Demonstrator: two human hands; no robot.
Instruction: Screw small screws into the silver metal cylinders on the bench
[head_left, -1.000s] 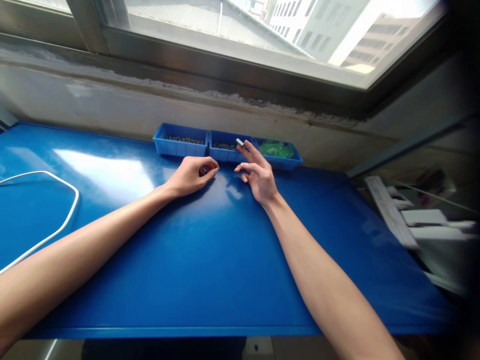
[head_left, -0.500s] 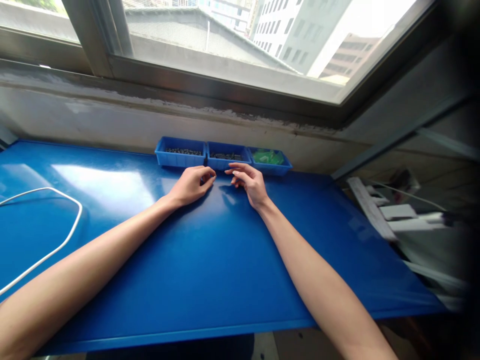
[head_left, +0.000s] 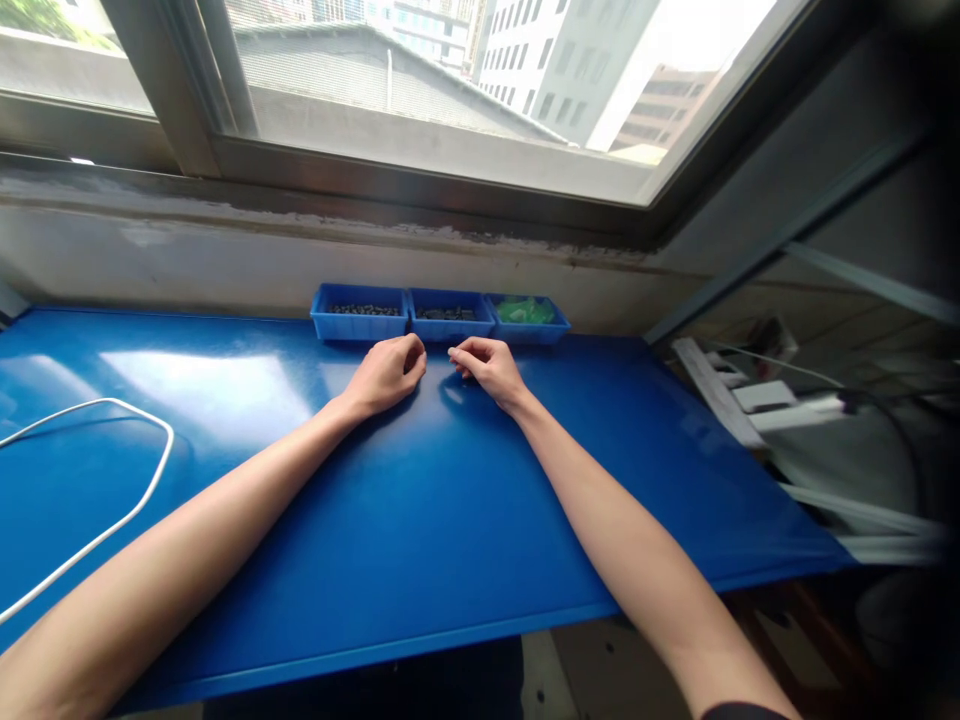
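My left hand (head_left: pixel 387 376) rests low over the table with its thumb and fingers curled into a pinch. What it holds, if anything, is hidden or too small to name. To its right, my right hand (head_left: pixel 490 370) has thumb and forefinger pressed together, with something too small to make out at the tips. The two hands face each other, a small gap apart. Just beyond them stand three joined blue bins: a left bin (head_left: pixel 360 328) of small dark parts, a middle bin (head_left: pixel 451 330) of dark pieces, and a right bin (head_left: pixel 531 334) with green translucent pieces.
The blue table (head_left: pixel 420 540) runs along the wall under a window (head_left: pixel 420 170). A white cable (head_left: pixel 154 480) loops over its left side. Beyond the right edge are a metal frame bar (head_left: pixel 757 270) and a white box-shaped object (head_left: pixel 763 396).
My right hand's fingers have closed from loosely spread to a pinch. My left hand keeps its curled shape. The camera view has tilted and shifted slightly.
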